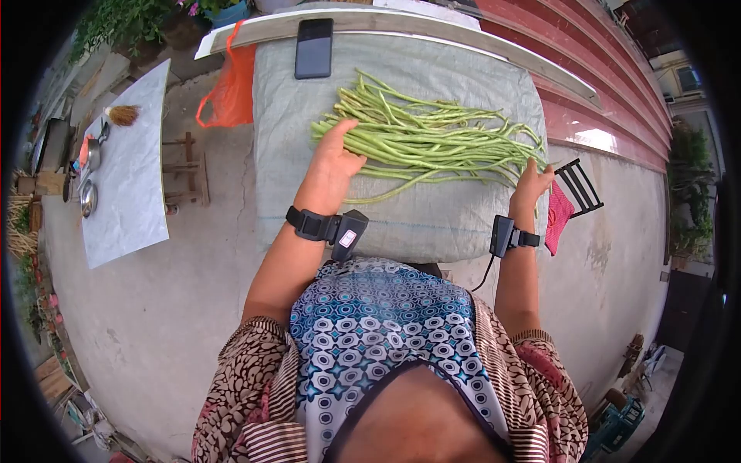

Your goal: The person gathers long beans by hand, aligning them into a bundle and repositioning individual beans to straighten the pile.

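A bundle of long green beans (440, 143) lies crosswise on a grey-green woven cloth (309, 208) that covers the table in front of me. At the bundle's left end, my left hand (336, 162) is closed around the beans; part of its fingers is hidden behind them. The thin tips at the right end are between the bent fingers of my right hand (534, 184). A few beans stray from the bundle along its upper and lower sides. Both wrists carry a strapped black device.
A black phone (314, 50) lies at the table's far left. An orange plastic bag (231, 89) hangs beside it. On the left stands a pale table (127, 185) with a small brush (123, 116) and metal bowls. A black-slatted folding stool (580, 187) and pink cloth (557, 216) are right.
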Motion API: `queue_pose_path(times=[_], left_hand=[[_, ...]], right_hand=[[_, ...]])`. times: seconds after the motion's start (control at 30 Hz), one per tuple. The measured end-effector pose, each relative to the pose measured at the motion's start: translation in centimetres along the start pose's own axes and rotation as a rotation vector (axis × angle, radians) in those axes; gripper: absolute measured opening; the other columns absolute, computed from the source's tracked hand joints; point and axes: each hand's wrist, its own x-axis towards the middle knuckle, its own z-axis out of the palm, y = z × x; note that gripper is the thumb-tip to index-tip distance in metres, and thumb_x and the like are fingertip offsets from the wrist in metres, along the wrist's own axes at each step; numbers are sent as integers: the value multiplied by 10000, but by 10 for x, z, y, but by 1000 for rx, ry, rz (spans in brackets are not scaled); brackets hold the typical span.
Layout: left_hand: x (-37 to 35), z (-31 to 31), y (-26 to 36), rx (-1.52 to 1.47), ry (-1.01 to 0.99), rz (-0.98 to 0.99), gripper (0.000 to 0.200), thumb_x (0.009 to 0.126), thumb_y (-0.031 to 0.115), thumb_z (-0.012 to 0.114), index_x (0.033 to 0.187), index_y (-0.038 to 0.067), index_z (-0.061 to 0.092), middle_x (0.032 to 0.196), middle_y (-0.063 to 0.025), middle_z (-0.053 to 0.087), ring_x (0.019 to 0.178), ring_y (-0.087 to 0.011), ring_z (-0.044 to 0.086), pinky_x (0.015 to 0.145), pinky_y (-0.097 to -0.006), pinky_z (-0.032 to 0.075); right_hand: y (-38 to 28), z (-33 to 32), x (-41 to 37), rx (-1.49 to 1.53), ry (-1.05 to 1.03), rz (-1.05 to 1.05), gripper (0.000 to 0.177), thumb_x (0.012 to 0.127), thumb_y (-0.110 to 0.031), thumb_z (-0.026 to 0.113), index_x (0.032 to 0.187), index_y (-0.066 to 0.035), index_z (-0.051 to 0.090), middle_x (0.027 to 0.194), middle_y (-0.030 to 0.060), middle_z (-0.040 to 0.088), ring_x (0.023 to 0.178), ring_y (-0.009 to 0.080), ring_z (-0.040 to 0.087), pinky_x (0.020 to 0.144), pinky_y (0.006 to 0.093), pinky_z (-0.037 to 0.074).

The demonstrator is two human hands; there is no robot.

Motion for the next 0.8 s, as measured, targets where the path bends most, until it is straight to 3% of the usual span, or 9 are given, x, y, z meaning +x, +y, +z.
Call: queue_pose_path(times=[0.03, 0.13, 0.2, 0.27, 0.37, 0.47, 0.53, 0.63, 0.8], left_hand=[[-5, 1, 8, -22, -23, -29, 453, 918, 142, 539, 1306, -58, 418, 1379, -241, 420, 1314, -355, 376, 1138, -479, 225], [-6, -12, 32, -94, -91, -95, 536, 917, 143, 528, 1348, -104, 327, 1432, -279, 314, 1359, -359, 295, 1154, -459, 180], [1, -25, 42, -150, -143, -105, 583, 917, 136, 519, 1369, -131, 266, 1453, -300, 253, 1369, -361, 266, 1156, -448, 185], [-7, -27, 45, -118, -157, -76, 618, 914, 137, 516, 1375, -155, 225, 1455, -283, 269, 1367, -345, 276, 1157, -424, 186], [-3, -41, 51, -138, -146, -98, 670, 898, 155, 540, 1392, -144, 198, 1483, -258, 243, 1385, -310, 259, 1159, -408, 172], [-16, -45, 53, -133, -68, -91, 745, 896, 171, 552, 1408, -163, 127, 1493, -273, 201, 1394, -329, 242, 1162, -406, 187], [-26, -51, 52, -62, -92, -47, 805, 899, 162, 558, 1416, -185, 47, 1513, -304, 118, 1414, -357, 207, 1163, -421, 210], [-35, -52, 47, -50, 100, -5, 850, 893, 173, 573, 1443, -141, 7, 1538, -282, 61, 1429, -362, 176, 1162, -423, 217], [-26, -82, 39, -60, 59, -20, 787, 887, 151, 589, 1457, -95, 105, 1510, -249, 185, 1385, -362, 275, 1128, -434, 291]], right_hand=[[-20, -5, -15, -166, 175, -270, 424, 887, -190, 621, 1236, 21, 507, 1193, 116, 559, 962, 179, 575, 761, 309, 487], [-91, -38, -68, 253, -496, -271, 293, 876, -167, 632, 1123, -15, 601, 1121, 96, 616, 874, 156, 619, 734, 292, 491], [-123, -42, -108, 76, -941, -453, 198, 833, -153, 669, 1006, -57, 659, 1032, 76, 647, 786, 179, 647, 712, 289, 506], [-138, -38, -136, -116, -1306, -634, 307, 802, -104, 643, 1108, -82, 622, 1119, 90, 616, 883, 221, 651, 729, 325, 531], [-137, -18, -166, -150, -1125, -903, 444, 787, -55, 600, 1227, -94, 549, 1218, 72, 577, 951, 278, 637, 763, 376, 546], [-125, 4, -181, -248, -1007, -984, 538, 772, -23, 561, 1296, -125, 499, 1287, 77, 533, 999, 301, 624, 777, 396, 545], [-125, 10, -187, -275, -955, -1009, 528, 773, -21, 551, 1288, -129, 509, 1246, 79, 549, 954, 305, 633, 752, 409, 546], [-132, 11, -190, -333, -952, -1013, 433, 788, -15, 531, 1213, -99, 535, 1151, 90, 565, 888, 300, 637, 726, 420, 540], [-142, 17, -188, -464, -1040, -1034, 304, 776, -31, 543, 1078, -63, 543, 996, 123, 562, 797, 308, 648, 682, 428, 532]])
